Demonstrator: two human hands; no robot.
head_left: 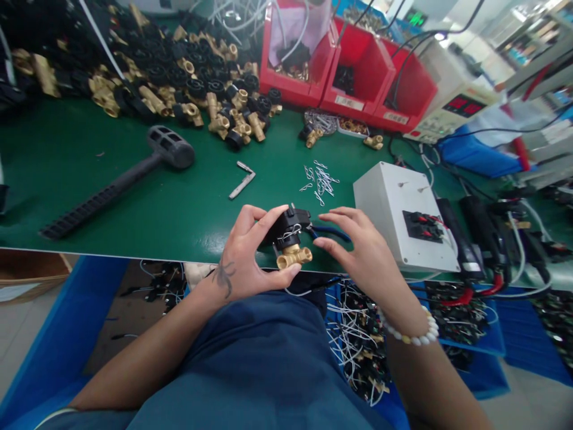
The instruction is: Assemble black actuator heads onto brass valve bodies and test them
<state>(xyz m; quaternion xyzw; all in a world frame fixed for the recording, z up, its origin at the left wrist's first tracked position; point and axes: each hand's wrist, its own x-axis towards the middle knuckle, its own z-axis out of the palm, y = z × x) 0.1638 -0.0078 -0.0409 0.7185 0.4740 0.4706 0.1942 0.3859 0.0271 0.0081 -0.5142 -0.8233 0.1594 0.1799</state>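
My left hand [253, 254] grips a motorized valve, thumb below and fingers over the top. The valve has a brass body [293, 257] and a black housing [286, 227], with a thin wire clip [290, 232] around its neck. To its right, my right hand [358, 245] is open, thumb and fingers apart. Dark-blue-handled pliers [333, 232] lie between those fingers and the valve; I see no firm grip on them. Several loose spring clips [323, 182] are scattered on the green bench [206, 209] just beyond.
A black mallet [165, 149] lies at left, near a small metal tool [243, 182]. Brass valves [219, 122] are piled behind. Red bins [358, 89] stand at the back, a grey switch box [403, 215] at right. Blue crates [358, 334] with wired parts sit below the bench edge.
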